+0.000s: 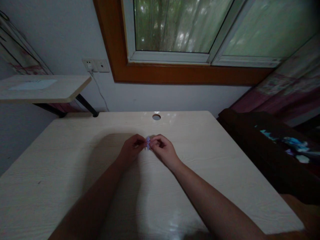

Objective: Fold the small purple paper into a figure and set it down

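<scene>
A small light-purple object [148, 142] is pinched between my two hands, over the far middle part of the pale wood-grain table [200, 143]. It may be folded or have thin projecting parts, but it is too small to name. My left hand [132, 148] grips its left side between thumb and fingertips. From the other side my right hand [163, 148] holds it, also with thumb and fingertips. The fingers hide part of the object.
A round cable hole [156, 117] lies near the table's back edge. At the left stands a raised shelf [75, 89] on black legs, with a paper on it. A cord runs from a wall socket [89, 65]. Dark furniture [250, 140] borders the right side.
</scene>
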Available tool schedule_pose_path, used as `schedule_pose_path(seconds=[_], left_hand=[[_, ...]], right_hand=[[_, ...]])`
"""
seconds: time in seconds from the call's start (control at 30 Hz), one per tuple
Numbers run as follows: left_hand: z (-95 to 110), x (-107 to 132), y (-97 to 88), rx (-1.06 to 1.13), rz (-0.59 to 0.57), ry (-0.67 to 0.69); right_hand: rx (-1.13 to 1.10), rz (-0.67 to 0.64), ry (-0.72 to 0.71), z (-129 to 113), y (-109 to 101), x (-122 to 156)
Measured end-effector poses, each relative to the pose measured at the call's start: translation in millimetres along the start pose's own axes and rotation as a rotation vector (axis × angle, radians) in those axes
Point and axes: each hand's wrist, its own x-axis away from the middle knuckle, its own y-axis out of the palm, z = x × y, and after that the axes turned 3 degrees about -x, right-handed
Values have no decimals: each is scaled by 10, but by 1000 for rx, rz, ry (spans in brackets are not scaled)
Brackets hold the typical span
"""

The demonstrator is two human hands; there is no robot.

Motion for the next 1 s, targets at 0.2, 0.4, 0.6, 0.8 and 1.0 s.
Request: schedule_pose_path(seconds=[0.2,0.4,0.6,0.8,1.0], left_hand=[[26,6,-7,57,-50,-12],[75,9,-17,45,-48,1],[82,-4,-40,86,-66,67],[80,-19,-43,119,-68,57],[168,-9,-31,213,-80,-52]], right_hand=[[-38,-34,12,-66,5,-3],[-15,-54,-21,-73,-16,-5],[40,-68,-65,-75,-42,-15],[61,-51,-67,-93,-38,-16],[60,-47,-76,-105,-32,-15]])
